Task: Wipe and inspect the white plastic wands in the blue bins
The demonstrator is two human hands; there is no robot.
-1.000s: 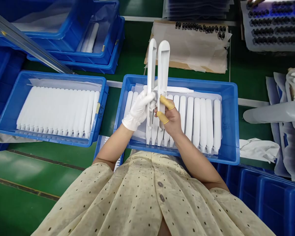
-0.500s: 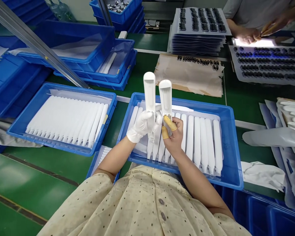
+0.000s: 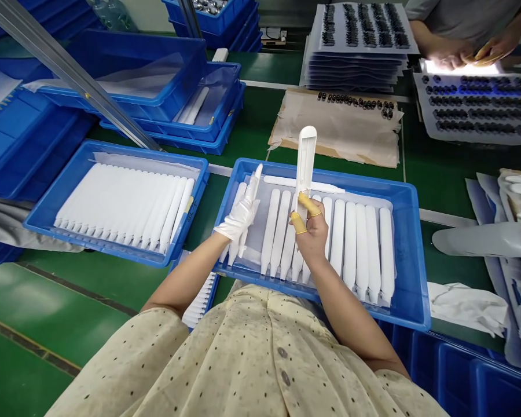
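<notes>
My right hand [image 3: 311,231], with yellow finger cots on thumb and forefinger, pinches a long white plastic shell [image 3: 306,155] and holds it upright, hollow side towards me. My left hand [image 3: 238,217], in a white glove, is closed round a second white shell [image 3: 255,180]. That shell is tilted low over the left end of the blue tray [image 3: 410,249] in front of me. Inside the tray, a row of white shells [image 3: 360,243] lies side by side on white paper, and one more lies crosswise at the back.
A second blue tray [image 3: 47,205] full of white shells sits to the left. Stacked blue bins [image 3: 169,87] and a slanted metal bar [image 3: 82,87] are behind it. Brown paper [image 3: 338,130] with small black parts lies ahead. Another person's hands [image 3: 464,55] work over black-part trays at top right.
Both shells were held upright side by side. My left hand has since lowered its shell to the left towards the tray, while the right hand's shell stays upright.
</notes>
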